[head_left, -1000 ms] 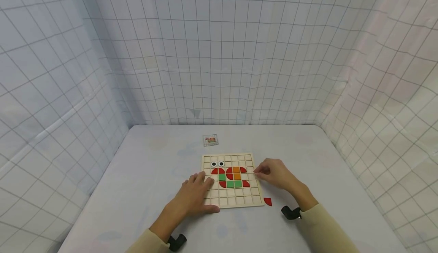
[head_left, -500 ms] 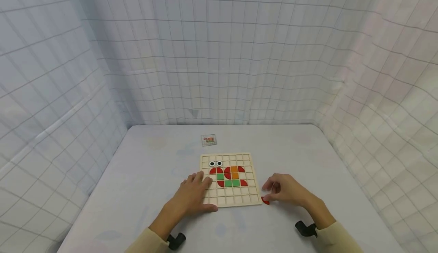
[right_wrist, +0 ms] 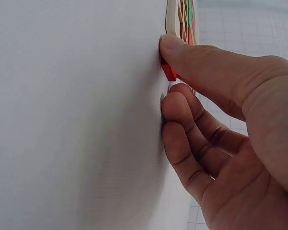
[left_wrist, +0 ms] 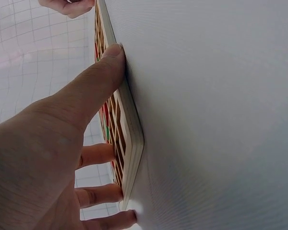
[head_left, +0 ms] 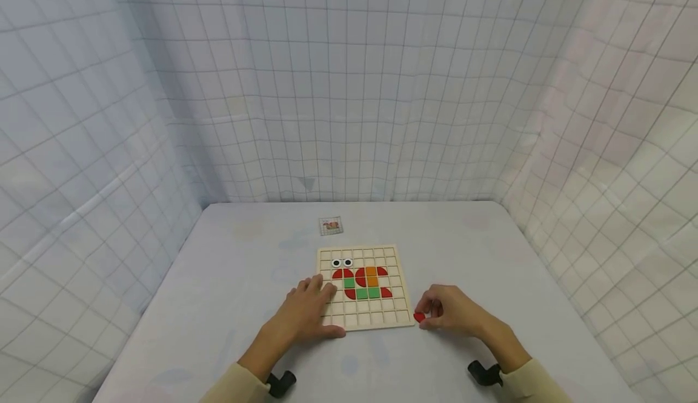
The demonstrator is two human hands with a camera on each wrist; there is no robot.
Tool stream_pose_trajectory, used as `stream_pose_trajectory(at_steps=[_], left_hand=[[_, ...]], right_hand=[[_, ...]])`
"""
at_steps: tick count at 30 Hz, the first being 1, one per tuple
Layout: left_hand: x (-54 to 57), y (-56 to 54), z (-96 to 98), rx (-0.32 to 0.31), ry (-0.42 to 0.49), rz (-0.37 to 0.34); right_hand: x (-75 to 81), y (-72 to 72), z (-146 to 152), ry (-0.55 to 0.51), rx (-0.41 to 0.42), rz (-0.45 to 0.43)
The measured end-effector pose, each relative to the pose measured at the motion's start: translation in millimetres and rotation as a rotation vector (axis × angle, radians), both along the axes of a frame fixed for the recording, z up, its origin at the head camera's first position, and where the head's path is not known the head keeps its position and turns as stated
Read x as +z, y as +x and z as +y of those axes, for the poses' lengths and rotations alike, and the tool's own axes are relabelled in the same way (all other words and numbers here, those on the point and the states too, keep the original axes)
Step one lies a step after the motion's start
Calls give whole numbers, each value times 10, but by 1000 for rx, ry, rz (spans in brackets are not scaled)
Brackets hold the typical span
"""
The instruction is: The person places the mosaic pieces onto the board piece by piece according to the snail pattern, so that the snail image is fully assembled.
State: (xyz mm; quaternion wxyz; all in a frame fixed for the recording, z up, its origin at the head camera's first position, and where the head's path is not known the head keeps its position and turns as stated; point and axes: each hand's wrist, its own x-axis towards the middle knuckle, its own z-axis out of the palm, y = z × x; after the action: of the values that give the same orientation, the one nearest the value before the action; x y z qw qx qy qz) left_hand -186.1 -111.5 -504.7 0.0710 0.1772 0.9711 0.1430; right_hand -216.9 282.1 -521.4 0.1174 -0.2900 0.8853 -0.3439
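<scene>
A wooden grid board (head_left: pixel 376 320) lies on the table, with red, green and orange tiles in its cells forming a figure. Two round eye tiles (head_left: pixel 342 263) sit at the figure's upper left. My left hand (head_left: pixel 308 311) rests spread over the board's near left corner, thumb (left_wrist: pixel 108 62) along the near edge. Beyond the board's near right corner, my right hand (head_left: pixel 449 311) pinches a loose red quarter-circle tile (head_left: pixel 419 317) down at the table. The right wrist view shows the thumb against this red tile (right_wrist: pixel 169 72), the other fingers curled beside it.
A small picture card (head_left: pixel 331 226) showing a similar figure on a grid lies behind the board. White gridded cloth (head_left: pixel 338 118) hangs at the table's back and both sides. Black wrist cameras (head_left: pixel 484 373) stick out at both cuffs.
My right hand has come from the board's right edge down toward me to the loose red tile and taken hold of it. The left hand stays on the board.
</scene>
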Motion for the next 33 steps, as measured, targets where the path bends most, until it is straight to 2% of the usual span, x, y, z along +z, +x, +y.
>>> stream_pose_trajectory(at_steps=[21, 33], left_hand=[[-22, 8, 2, 4, -21, 26], [14, 20, 2, -4, -13, 15]], right_hand=[[44, -2, 21, 1, -5, 41], [38, -72, -2, -6, -1, 100]])
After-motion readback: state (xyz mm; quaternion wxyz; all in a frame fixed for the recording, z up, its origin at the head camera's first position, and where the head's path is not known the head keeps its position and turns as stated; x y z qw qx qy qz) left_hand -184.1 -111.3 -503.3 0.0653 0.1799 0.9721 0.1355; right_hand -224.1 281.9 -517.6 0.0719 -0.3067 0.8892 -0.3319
